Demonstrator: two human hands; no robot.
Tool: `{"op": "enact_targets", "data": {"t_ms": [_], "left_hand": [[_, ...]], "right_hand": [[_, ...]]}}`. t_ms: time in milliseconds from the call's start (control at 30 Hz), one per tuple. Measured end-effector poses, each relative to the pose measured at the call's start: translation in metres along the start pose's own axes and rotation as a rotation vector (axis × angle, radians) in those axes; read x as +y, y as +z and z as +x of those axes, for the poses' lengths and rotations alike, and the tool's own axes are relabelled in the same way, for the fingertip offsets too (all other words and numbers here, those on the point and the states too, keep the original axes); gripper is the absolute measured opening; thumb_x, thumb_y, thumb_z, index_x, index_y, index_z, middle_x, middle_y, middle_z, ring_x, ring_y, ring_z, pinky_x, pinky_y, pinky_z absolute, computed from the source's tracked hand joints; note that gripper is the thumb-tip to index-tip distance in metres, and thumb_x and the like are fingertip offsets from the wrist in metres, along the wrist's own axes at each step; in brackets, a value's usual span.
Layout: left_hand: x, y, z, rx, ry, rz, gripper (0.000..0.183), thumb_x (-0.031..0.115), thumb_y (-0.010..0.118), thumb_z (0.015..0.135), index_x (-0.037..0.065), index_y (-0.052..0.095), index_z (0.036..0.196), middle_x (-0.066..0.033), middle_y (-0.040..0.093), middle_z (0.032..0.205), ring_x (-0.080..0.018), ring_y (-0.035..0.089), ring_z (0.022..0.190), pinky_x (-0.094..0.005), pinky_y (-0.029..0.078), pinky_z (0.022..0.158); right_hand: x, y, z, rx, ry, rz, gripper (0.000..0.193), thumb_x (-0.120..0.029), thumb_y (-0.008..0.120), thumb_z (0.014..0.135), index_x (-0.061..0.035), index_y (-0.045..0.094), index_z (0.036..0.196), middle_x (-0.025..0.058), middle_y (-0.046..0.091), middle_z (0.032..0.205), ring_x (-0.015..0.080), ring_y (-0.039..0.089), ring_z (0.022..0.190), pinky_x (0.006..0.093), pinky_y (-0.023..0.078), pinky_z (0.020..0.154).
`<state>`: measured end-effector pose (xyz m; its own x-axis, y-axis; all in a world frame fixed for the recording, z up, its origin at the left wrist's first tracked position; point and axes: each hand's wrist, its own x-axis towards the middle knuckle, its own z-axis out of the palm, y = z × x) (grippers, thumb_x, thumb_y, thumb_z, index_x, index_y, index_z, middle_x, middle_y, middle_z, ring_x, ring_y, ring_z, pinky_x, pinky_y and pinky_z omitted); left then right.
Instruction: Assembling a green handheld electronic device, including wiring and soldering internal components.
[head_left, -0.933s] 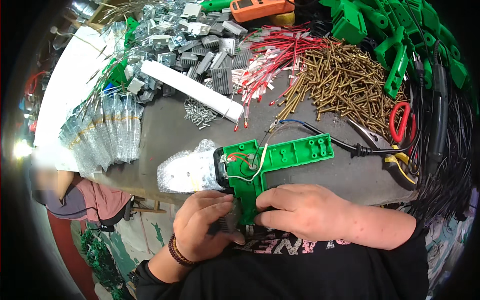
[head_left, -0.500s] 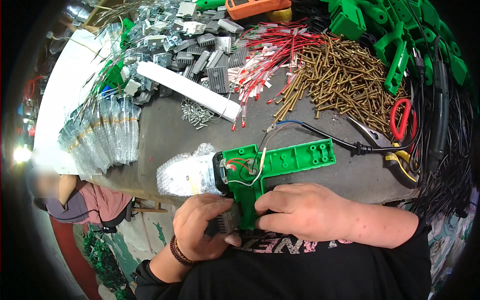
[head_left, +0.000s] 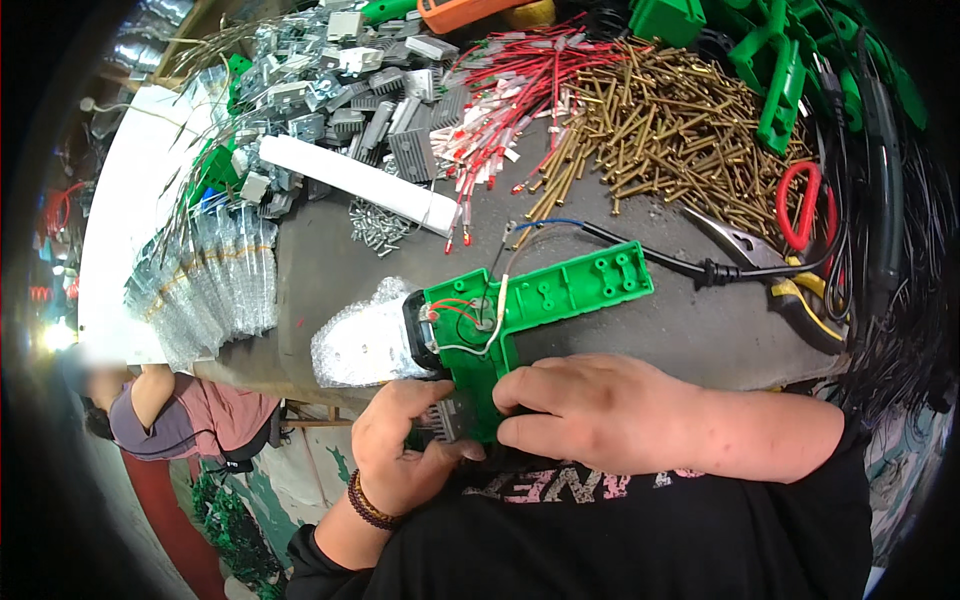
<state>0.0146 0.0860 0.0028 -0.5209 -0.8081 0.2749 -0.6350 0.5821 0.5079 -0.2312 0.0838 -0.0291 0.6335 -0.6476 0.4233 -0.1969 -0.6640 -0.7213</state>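
Observation:
A green plastic half-housing lies across the table's near edge, its open side up. Red, white and black wires run inside it, joined to a black power cord. A black collar with a bubble-wrapped end sticks out on its left. My left hand is closed around a grey finned metal block against the housing's lower left side. My right hand pinches the right side of the housing's lower part; its fingertips are partly hidden.
Brass screws, red-wired parts and finned metal blocks are heaped behind. A white bar lies beside small screws. Pliers and red-handled scissors lie right. A seated person is at left.
The housing has turned slightly, its right end now higher, with both hands still at its lower part. The whole view has shifted a little, so the table's piles appear further left and up.

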Motion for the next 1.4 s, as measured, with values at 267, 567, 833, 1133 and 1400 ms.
{"op": "enact_targets", "data": {"t_ms": [267, 567, 833, 1133, 1400], "left_hand": [[0.024, -0.019, 0.019, 0.182, 0.1, -0.108, 0.06, 0.041, 0.086, 0.069, 0.003, 0.066, 0.111, -0.0193, 0.06, 0.118, -0.0365, 0.058, 0.11, -0.0457, 0.048, 0.09], [0.019, 0.018, 0.079, -0.043, 0.424, 0.164, 0.068, 0.061, 0.047, 0.095, 0.015, 0.052, 0.144, -0.0263, 0.033, 0.155, -0.0498, 0.025, 0.145, -0.0674, 0.015, 0.113], [0.018, 0.009, 0.083, -0.054, 0.361, 0.061, 0.073, 0.062, 0.051, 0.091, 0.012, 0.05, 0.144, -0.0268, 0.034, 0.154, -0.0479, 0.03, 0.143, -0.0641, 0.017, 0.114], [-0.106, -0.095, 0.232, 0.301, 0.162, 0.961, 0.02, 0.023, 0.062, 0.092, 0.011, 0.066, 0.108, -0.0092, 0.069, 0.1, -0.0288, 0.062, 0.099, -0.0421, 0.046, 0.088], [-0.114, -0.111, 0.289, -0.082, -0.264, 1.087, 0.016, 0.027, 0.069, 0.083, 0.013, 0.075, 0.089, -0.0104, 0.073, 0.097, -0.0291, 0.069, 0.099, -0.0482, 0.049, 0.088]], "right_hand": [[-0.003, -0.001, -0.005, -0.05, 0.093, 0.044, 0.022, -0.01, 0.064, 0.081, -0.0086, 0.064, 0.103, 0.0093, 0.058, 0.11, 0.0291, 0.064, 0.095, 0.038, 0.055, 0.077], [-0.008, -0.015, 0.005, -0.158, 0.398, 0.331, 0.027, -0.021, 0.055, 0.094, -0.0063, 0.052, 0.116, 0.0233, 0.063, 0.107, 0.0433, 0.061, 0.099, 0.0508, 0.05, 0.08], [-0.009, -0.015, 0.005, -0.165, 0.319, 0.153, 0.018, -0.02, 0.06, 0.094, -0.0051, 0.06, 0.104, 0.0162, 0.058, 0.119, 0.0375, 0.064, 0.098, 0.0482, 0.054, 0.08], [-0.008, -0.009, 0.001, -0.018, 0.166, 0.195, 0.022, -0.018, 0.068, 0.09, -0.0085, 0.065, 0.11, 0.0084, 0.058, 0.118, 0.0289, 0.065, 0.095, 0.0406, 0.056, 0.079], [0.0, -0.012, -0.003, 0.026, 0.114, 0.215, 0.022, -0.019, 0.067, 0.091, -0.0091, 0.066, 0.111, 0.0071, 0.057, 0.118, 0.0292, 0.064, 0.096, 0.0405, 0.055, 0.079]]}}
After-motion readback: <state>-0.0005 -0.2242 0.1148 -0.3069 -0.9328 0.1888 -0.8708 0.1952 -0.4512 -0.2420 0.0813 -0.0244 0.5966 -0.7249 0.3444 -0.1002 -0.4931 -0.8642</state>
